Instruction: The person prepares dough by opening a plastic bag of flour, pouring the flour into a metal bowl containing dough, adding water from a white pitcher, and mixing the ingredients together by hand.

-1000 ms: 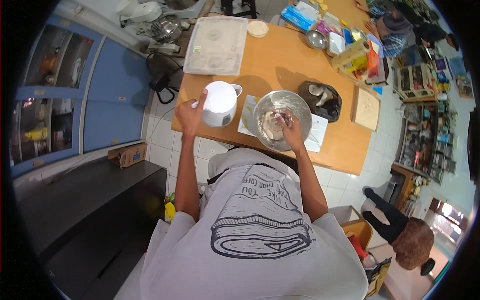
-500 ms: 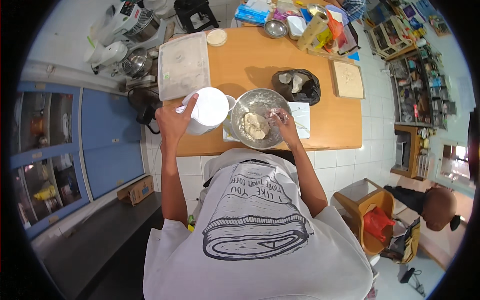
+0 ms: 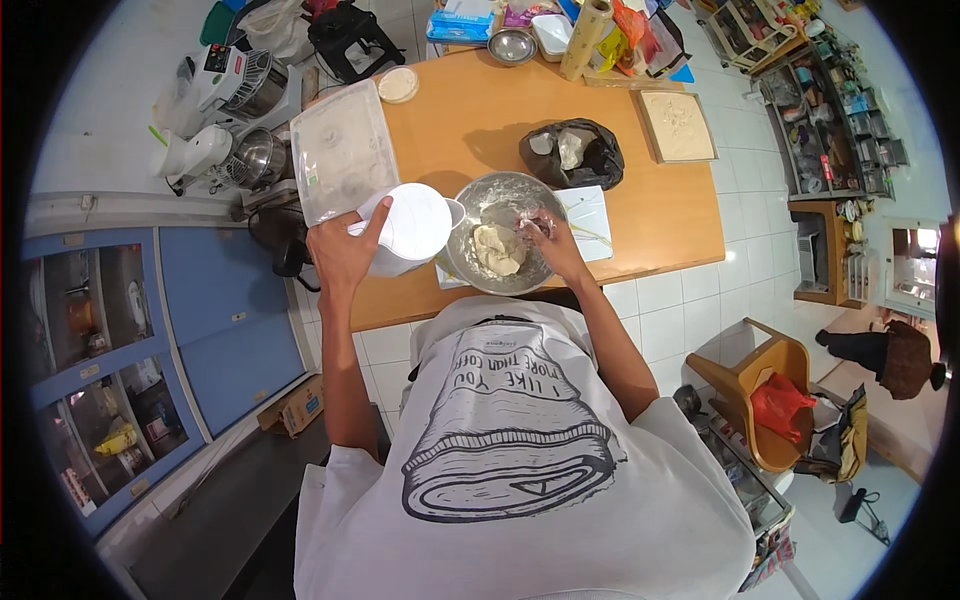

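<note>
My left hand (image 3: 345,245) is closed around the handle of a white lidded jug (image 3: 413,222), which it holds up above the table. The jug's spout reaches over the left rim of a metal mixing bowl (image 3: 465,262). Inside the bowl lies a pale, lumpy piece of dough (image 3: 498,250), with flour and crumbs smeared on the walls around it. My right hand (image 3: 550,243) dips into the bowl at its right side, beside the dough. Its fingers are bent, slightly apart and coated with flour. The inside of the jug is hidden under its lid.
Behind the bowl stands a black plastic bag (image 3: 600,165) with clear bags in it. A translucent plastic box (image 3: 345,150) sits at the table's left, a floury tray (image 3: 678,125) at its right edge. White sheets (image 3: 592,235) lie under the bowl. A wooden chair (image 3: 775,430) stands off to the right.
The whole view has swung slightly with my head. The jug has come a little closer to the bowl, its spout now overlapping the rim. My right hand stays beside the dough.
</note>
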Motion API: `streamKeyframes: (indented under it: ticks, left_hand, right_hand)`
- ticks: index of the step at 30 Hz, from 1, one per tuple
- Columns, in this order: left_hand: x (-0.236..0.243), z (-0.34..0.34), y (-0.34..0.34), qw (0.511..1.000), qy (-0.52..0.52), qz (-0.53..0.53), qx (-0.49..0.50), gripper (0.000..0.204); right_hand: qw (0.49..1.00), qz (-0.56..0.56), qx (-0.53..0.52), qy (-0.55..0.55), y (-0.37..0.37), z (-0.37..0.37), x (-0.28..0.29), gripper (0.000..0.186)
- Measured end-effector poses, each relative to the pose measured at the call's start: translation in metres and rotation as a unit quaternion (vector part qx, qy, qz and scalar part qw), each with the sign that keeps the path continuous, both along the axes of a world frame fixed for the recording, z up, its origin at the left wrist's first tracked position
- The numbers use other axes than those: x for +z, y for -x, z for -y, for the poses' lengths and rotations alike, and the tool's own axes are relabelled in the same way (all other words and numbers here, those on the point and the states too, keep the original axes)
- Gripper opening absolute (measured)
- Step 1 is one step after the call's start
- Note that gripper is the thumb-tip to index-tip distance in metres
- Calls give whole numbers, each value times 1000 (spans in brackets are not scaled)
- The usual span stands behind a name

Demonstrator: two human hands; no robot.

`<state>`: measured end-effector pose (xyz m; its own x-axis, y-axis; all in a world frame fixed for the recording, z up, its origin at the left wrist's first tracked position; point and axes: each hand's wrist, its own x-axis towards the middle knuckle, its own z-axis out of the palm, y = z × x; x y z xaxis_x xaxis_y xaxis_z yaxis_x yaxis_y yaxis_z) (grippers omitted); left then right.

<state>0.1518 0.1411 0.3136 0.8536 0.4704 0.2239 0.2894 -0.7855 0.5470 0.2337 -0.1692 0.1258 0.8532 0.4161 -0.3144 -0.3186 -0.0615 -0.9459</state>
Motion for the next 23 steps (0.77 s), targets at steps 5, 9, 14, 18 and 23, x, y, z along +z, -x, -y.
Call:
streamKeyframes:
  ticks: [5,9,14,18,23]
  left_hand:
    - [-1,0,-3,1000,-11,3,-6,61]
    - [3,-1,-3,997,-14,-76,15,55]
    - [-5,-6,3,997,-36,-71,-18,56]
    - [-7,-6,5,997,-37,-40,-50,52]
    - [-10,-3,6,999,0,-32,-38,52]
  right_hand:
    - [998,43,32,37,-3,0,-3,18]
    - [998,45,17,35,-1,-2,1,26]
    - [1000,3,15,20,-3,-2,-1,26]
    - [1000,-3,8,8,-1,-2,0,27]
    - [1000,5,13,18,-2,-2,-7,28]
